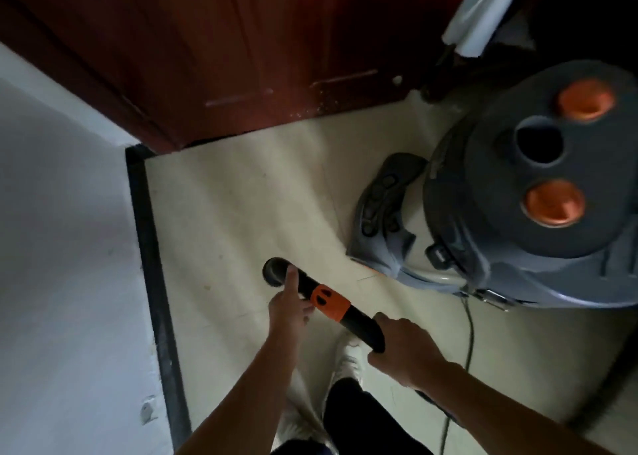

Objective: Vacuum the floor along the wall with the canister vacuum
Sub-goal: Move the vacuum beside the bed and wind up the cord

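Observation:
A black vacuum wand point(303, 287) with an orange collar point(329, 301) points down and left at the cream tile floor point(241, 206). Its round open end point(274, 271) hangs near the black skirting point(148, 247) of the white wall point(62, 247). My left hand point(289, 308) holds the wand just ahead of the orange collar, with the index finger laid straight along the tube. My right hand point(402, 349) grips the rear end of the wand. The grey canister vacuum point(518, 195), with two orange caps on its lid, stands on the floor at the right.
A dark red wooden door point(241, 57) closes the far side, with dust specks at its foot. A power cord point(466, 344) trails across the floor from the canister toward me. My white shoes point(348, 358) stand below the wand. A white roll point(483, 9) leans at top right.

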{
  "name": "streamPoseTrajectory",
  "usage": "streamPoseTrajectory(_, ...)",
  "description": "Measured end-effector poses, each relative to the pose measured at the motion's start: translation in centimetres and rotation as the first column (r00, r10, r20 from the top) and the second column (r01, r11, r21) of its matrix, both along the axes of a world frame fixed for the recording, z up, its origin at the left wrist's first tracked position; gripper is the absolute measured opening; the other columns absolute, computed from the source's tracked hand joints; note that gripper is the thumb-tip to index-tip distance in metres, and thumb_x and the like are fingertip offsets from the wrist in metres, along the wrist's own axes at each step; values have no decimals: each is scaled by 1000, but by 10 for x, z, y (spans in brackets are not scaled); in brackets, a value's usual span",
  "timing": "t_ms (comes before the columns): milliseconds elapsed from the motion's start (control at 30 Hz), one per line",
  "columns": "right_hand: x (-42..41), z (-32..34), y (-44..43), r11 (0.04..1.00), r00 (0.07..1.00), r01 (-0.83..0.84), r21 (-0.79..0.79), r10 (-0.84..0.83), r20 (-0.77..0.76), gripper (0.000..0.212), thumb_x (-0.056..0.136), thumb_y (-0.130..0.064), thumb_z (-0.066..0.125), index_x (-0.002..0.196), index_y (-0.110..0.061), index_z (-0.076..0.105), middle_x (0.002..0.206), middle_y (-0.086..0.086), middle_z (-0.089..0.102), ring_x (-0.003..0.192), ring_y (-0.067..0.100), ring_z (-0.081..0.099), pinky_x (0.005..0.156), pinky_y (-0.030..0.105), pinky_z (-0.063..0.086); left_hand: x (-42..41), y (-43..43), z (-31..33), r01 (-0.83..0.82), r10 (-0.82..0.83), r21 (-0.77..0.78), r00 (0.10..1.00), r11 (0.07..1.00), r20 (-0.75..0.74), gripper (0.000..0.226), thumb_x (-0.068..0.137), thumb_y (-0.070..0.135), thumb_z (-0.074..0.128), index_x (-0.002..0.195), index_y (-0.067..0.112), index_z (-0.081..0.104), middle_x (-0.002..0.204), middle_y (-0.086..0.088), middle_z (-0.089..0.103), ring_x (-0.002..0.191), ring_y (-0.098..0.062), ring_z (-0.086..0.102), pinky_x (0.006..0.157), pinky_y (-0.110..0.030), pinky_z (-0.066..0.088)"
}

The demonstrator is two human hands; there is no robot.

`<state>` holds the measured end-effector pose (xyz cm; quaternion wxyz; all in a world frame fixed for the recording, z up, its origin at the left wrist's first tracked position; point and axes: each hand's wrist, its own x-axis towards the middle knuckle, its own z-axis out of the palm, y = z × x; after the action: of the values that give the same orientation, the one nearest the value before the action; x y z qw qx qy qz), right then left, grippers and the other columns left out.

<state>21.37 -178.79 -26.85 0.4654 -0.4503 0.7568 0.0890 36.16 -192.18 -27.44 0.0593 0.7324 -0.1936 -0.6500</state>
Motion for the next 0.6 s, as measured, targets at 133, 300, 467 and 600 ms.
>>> streamPoseTrajectory(133,-11,64,-6,990,998,64,-125,-65,-9,32,80,-39,57,104,-22,44,84,1,60,77,26,62,59,30,36,-53,-17,70,-56,63,81,995,995,-82,42,91,49,59,110,12,54,100,-16,67,89,-31,69,73,-40,55)
streamPoseTrajectory(300,-22,136,7,923,954,297,-243,-278,108,41,74,-45,53,111,-31,45,87,-3,67,80,24,65,64,30,43,-107,-19,156,-18,12,-37,989,999,-150,36,92,43,59,81,11,48,66,-12,48,57,-29,53,51,-37,56)
streamPoseTrajectory(467,-30,179,30,754,758,638,-158,-579,300,62,59,-68,66,113,-49,42,90,-27,66,81,1,61,73,20,46,-145,-50,219,144,-167,-155,975,977,-149,41,92,44,60,74,11,44,62,-14,42,51,-27,48,52,-36,54)
streamPoseTrajectory(600,-29,191,42,756,731,652,-59,-606,314,70,52,-72,74,112,-47,48,93,-24,66,90,3,64,77,22,47,-176,-86,248,230,-262,-191,951,954,-164,41,91,43,61,78,8,43,55,-13,46,43,-26,49,50,-36,50)
